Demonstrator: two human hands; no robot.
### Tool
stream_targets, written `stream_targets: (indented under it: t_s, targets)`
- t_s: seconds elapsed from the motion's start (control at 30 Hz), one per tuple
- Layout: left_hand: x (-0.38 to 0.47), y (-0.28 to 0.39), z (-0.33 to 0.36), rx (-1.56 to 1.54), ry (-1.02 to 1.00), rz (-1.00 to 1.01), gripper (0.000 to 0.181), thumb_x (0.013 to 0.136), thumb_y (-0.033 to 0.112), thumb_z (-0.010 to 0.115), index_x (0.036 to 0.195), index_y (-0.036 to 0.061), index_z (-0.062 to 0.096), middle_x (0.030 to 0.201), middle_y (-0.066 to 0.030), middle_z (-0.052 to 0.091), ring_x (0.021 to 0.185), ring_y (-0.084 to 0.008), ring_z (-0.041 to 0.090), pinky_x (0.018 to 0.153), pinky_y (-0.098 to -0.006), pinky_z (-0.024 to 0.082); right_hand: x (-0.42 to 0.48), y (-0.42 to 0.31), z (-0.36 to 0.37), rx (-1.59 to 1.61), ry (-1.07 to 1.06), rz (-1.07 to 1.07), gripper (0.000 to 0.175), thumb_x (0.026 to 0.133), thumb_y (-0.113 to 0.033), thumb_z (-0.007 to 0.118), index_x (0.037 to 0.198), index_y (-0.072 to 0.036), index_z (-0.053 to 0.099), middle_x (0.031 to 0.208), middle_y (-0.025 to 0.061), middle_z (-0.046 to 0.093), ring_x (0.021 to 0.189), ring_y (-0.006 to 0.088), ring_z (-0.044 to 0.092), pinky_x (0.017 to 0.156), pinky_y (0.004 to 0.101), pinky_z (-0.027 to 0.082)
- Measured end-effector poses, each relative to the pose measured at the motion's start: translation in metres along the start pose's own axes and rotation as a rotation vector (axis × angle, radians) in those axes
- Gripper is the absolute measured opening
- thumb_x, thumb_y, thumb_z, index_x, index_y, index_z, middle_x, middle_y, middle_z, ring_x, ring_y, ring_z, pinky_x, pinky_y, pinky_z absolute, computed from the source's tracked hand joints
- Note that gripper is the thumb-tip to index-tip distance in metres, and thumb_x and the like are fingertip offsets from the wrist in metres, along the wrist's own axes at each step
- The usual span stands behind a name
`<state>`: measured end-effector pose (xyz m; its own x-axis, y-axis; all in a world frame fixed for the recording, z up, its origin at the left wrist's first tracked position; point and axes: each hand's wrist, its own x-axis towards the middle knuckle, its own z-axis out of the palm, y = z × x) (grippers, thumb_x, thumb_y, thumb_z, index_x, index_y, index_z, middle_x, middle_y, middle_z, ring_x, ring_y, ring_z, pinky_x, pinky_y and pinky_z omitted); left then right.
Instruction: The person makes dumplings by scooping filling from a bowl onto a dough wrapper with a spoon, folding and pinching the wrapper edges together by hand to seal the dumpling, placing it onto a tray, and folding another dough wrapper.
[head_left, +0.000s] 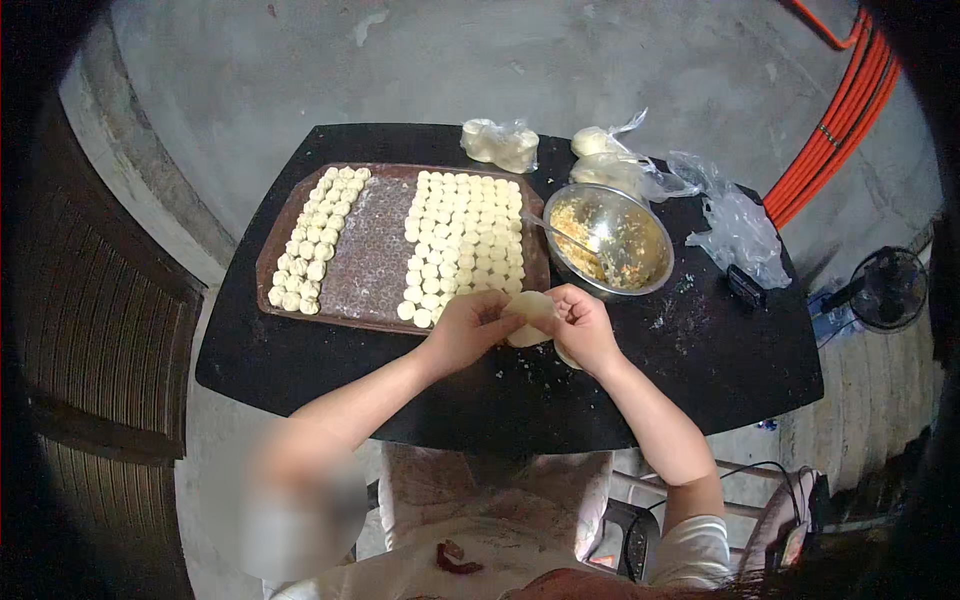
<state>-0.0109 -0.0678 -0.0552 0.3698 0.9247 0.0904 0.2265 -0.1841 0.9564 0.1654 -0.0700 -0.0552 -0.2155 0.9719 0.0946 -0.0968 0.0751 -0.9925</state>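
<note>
Between my two hands is a thin round dough wrapper (532, 305), pinched at its edges. My left hand (472, 330) grips its left side and my right hand (585, 326) its right side. Another pale wrapper (528, 337) shows just below it; whether it is held or lies on the table I cannot tell. Part of a further wrapper edge (568, 357) appears under my right hand. Just beyond my hands is a brown tray (371, 255), with rows of small round dough pieces (465, 240) on its right and pleated dumplings (315, 232) along its left.
A steel bowl (660, 262) holds chopped filling (574, 236) and a spoon (566, 238). Bagged dough rounds (501, 144), a second bag (611, 166), a crumpled plastic bag (739, 229) and a small black object (745, 286) lie on the black table (720, 367).
</note>
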Motion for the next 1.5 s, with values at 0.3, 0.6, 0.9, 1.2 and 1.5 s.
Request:
stream_targets:
  t_s: [0.3, 0.6, 0.9, 1.2, 1.5]
  targets:
    - [-0.002, 0.007, -0.001, -0.008, -0.006, -0.019, 0.020, 0.082, 0.019, 0.055, 0.080, -0.0004, 0.059, 0.063, -0.0022, 0.054, 0.057, -0.0065, 0.048, 0.053, -0.0223, 0.040, -0.001, 0.008, -0.006, -0.318, 0.040, -0.121, 0.017, 0.076, -0.008, 0.062, 0.064, -0.004, 0.052, 0.056, -0.0051, 0.048, 0.052, 0.0015, 0.038, 0.047, 0.0174, 0.034]
    - [0.001, -0.002, 0.002, -0.047, 0.038, -0.017, 0.020, 0.082, 0.020, 0.056, 0.079, -0.0002, 0.058, 0.063, -0.0013, 0.055, 0.057, -0.0056, 0.049, 0.052, -0.0210, 0.040, 0.001, 0.015, -0.010, -0.139, 0.022, -0.154, 0.009, 0.082, -0.010, 0.056, 0.076, -0.002, 0.055, 0.067, -0.0057, 0.053, 0.057, 0.0009, 0.043, 0.051, 0.0163, 0.036]
    - [-0.002, 0.008, -0.001, -0.074, -0.054, -0.058, 0.017, 0.082, 0.017, 0.056, 0.081, -0.0002, 0.058, 0.067, -0.0001, 0.056, 0.061, -0.0050, 0.049, 0.055, -0.0200, 0.041, -0.001, 0.009, -0.008, -0.164, 0.009, -0.096, 0.005, 0.080, -0.007, 0.058, 0.081, -0.002, 0.057, 0.071, -0.0024, 0.058, 0.061, 0.0020, 0.049, 0.054, 0.0188, 0.041]
    - [-0.003, 0.004, 0.000, -0.193, -0.080, 0.002, 0.018, 0.083, 0.018, 0.054, 0.085, -0.0002, 0.058, 0.068, -0.0019, 0.058, 0.058, -0.0060, 0.052, 0.053, -0.0199, 0.043, -0.002, 0.007, -0.008, -0.155, 0.038, -0.069, 0.006, 0.079, -0.007, 0.058, 0.077, -0.001, 0.059, 0.070, -0.0008, 0.059, 0.063, 0.0028, 0.050, 0.057, 0.0187, 0.041]
    - [0.000, 0.002, 0.000, -0.030, 0.012, 0.040, 0.019, 0.083, 0.019, 0.055, 0.084, 0.0007, 0.059, 0.065, -0.0026, 0.057, 0.057, -0.0065, 0.051, 0.052, -0.0213, 0.041, -0.001, 0.010, -0.009, -0.250, -0.003, -0.091, 0.009, 0.079, -0.010, 0.060, 0.081, -0.002, 0.059, 0.070, -0.0018, 0.058, 0.062, 0.0027, 0.047, 0.056, 0.0186, 0.040]
